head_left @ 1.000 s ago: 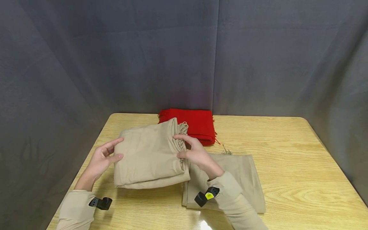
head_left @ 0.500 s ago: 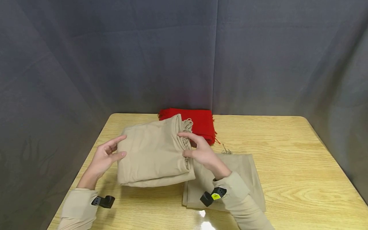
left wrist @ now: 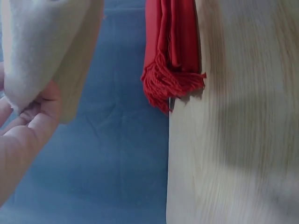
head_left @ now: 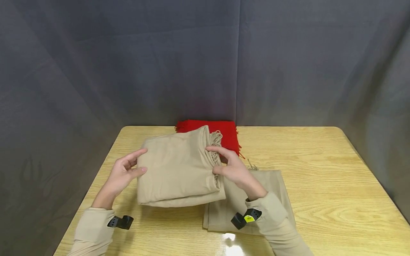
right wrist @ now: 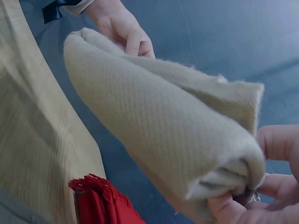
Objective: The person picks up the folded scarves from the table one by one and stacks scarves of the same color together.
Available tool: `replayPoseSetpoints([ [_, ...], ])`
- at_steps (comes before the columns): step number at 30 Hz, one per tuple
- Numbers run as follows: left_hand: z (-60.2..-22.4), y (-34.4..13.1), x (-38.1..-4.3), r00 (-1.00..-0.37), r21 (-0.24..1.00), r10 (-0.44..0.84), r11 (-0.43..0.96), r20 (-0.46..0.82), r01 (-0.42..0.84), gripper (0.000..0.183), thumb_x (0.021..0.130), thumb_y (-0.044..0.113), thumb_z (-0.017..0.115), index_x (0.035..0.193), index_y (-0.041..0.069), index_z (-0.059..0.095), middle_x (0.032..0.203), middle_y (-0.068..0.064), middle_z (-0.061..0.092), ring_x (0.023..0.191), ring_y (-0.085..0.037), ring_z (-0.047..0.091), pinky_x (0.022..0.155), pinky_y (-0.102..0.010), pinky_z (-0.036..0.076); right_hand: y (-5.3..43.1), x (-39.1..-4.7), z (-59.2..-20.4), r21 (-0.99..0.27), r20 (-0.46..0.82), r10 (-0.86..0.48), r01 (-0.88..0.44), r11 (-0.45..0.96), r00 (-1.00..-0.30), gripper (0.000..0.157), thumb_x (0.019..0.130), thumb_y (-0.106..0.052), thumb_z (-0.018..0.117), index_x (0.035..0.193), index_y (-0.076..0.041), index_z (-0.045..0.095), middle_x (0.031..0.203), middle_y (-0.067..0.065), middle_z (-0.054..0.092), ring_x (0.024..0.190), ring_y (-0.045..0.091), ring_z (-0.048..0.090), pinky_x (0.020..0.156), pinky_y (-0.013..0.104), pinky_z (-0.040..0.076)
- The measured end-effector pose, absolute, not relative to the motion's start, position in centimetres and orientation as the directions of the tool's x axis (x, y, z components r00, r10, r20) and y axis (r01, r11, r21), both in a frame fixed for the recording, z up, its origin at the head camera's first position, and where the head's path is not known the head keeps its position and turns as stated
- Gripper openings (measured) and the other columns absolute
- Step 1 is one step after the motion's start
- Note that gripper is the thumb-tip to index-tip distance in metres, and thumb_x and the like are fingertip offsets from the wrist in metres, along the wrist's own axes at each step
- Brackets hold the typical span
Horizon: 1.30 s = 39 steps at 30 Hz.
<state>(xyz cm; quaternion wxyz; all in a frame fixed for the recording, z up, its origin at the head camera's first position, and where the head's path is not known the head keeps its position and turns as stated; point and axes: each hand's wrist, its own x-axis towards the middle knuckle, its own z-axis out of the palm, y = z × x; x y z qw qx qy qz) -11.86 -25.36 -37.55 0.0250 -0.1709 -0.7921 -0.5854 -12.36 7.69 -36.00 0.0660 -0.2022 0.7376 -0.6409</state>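
A folded beige scarf (head_left: 176, 167) with a fringe along its right end hangs above the table, held between both hands. My left hand (head_left: 123, 174) pinches its left edge, thumb in front; the left wrist view shows the curled fingers (left wrist: 44, 109) at the scarf's lower corner. On the fringed end, my right hand (head_left: 235, 169) grips with thumb and fingers, and in the right wrist view its fingers (right wrist: 278, 142) close round the rolled layers. Below and to the right, a second folded beige scarf (head_left: 266, 199) lies flat on the table, partly behind the right forearm.
A folded red scarf (head_left: 229, 135) with fringed ends lies at the back of the wooden table (head_left: 320, 177), partly hidden by the held scarf. Grey curtains (head_left: 192, 64) hang behind and at both sides.
Both hands have carried the held beige scarf to the right and slightly away, over more of the flat beige scarf and the red one. The grips look the same.
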Motion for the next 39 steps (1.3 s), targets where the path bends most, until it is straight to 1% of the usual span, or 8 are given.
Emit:
replayPoseSetpoints([
  [3,-37.5,-25.1,-11.9,-0.943,0.922,0.242,0.256,0.230,0.291,0.050,0.083,-0.006,0.059,0.130,-0.008,0.042,0.113,0.011,0.055,0.088,-0.005,0.054,0.066,-0.018,0.047,8.1,-12.3,-35.9,-0.974,0.159,-0.384,-0.208,0.089,-0.910,0.059,0.070,0.015,0.050,0.126,-0.002,0.051,0.127,0.012,0.048,0.095,0.023,0.048,0.067,0.027,0.044],
  [5,-37.4,-24.9,-11.8,-0.942,0.926,0.245,0.244,0.229,0.289,0.050,0.083,-0.007,0.059,0.130,-0.009,0.041,0.109,0.011,0.057,0.090,-0.005,0.055,0.068,-0.019,0.047,8.3,-12.2,-35.9,-0.975,0.149,-0.391,-0.200,0.093,-0.908,0.059,0.071,0.014,0.050,0.127,-0.002,0.050,0.128,0.011,0.047,0.096,0.023,0.048,0.067,0.027,0.044],
  [12,-37.4,-24.3,-11.9,-0.927,0.934,0.280,0.186,0.248,0.306,0.051,0.082,-0.009,0.058,0.130,-0.012,0.039,0.109,0.009,0.059,0.094,-0.005,0.057,0.070,-0.020,0.049,9.1,-12.1,-35.6,-0.976,0.160,-0.407,-0.205,0.069,-0.899,0.059,0.070,0.014,0.048,0.127,0.001,0.049,0.127,0.014,0.046,0.092,0.023,0.048,0.065,0.025,0.043],
  [17,-37.2,-23.6,-12.1,-0.922,0.932,0.298,0.187,0.248,0.311,0.051,0.082,-0.009,0.058,0.130,-0.011,0.040,0.105,0.008,0.060,0.093,-0.005,0.058,0.069,-0.020,0.049,9.9,-12.1,-35.6,-0.973,0.178,-0.402,-0.222,0.067,-0.898,0.060,0.068,0.016,0.048,0.127,0.003,0.048,0.125,0.017,0.047,0.087,0.022,0.049,0.063,0.024,0.043],
  [21,-37.1,-22.9,-12.3,-0.914,0.932,0.311,0.167,0.260,0.322,0.051,0.082,-0.010,0.058,0.130,-0.012,0.040,0.105,0.006,0.059,0.093,-0.005,0.057,0.070,-0.020,0.048,10.6,-11.9,-35.4,-0.972,0.173,-0.403,-0.222,0.078,-0.899,0.061,0.069,0.017,0.048,0.128,0.003,0.047,0.128,0.017,0.045,0.090,0.024,0.049,0.063,0.024,0.044],
  [32,-37.0,-21.6,-12.4,-0.897,0.936,0.333,0.100,0.289,0.339,0.052,0.081,-0.013,0.057,0.129,-0.014,0.039,0.109,0.004,0.058,0.095,-0.006,0.057,0.075,-0.020,0.048,12.6,-11.2,-35.2,-0.973,0.178,-0.441,-0.224,0.055,-0.880,0.062,0.072,0.017,0.050,0.132,0.000,0.044,0.139,0.013,0.036,0.098,0.021,0.049,0.061,0.023,0.046],
  [35,-36.9,-21.4,-12.4,-0.893,0.937,0.343,0.085,0.293,0.340,0.052,0.081,-0.013,0.058,0.129,-0.015,0.038,0.109,0.005,0.058,0.096,-0.006,0.057,0.075,-0.020,0.048,13.1,-11.0,-35.2,-0.974,0.170,-0.459,-0.218,0.053,-0.872,0.062,0.074,0.015,0.051,0.133,-0.002,0.043,0.141,0.011,0.035,0.096,0.019,0.050,0.061,0.023,0.046],
  [39,-36.9,-21.2,-12.4,-0.888,0.938,0.351,0.070,0.296,0.341,0.052,0.080,-0.014,0.058,0.128,-0.016,0.038,0.107,0.006,0.059,0.095,-0.006,0.057,0.075,-0.020,0.049,13.6,-10.9,-35.4,-0.978,0.152,-0.469,-0.202,0.057,-0.870,0.061,0.076,0.012,0.056,0.134,-0.005,0.043,0.141,0.008,0.035,0.087,0.015,0.053,0.061,0.023,0.047],
])
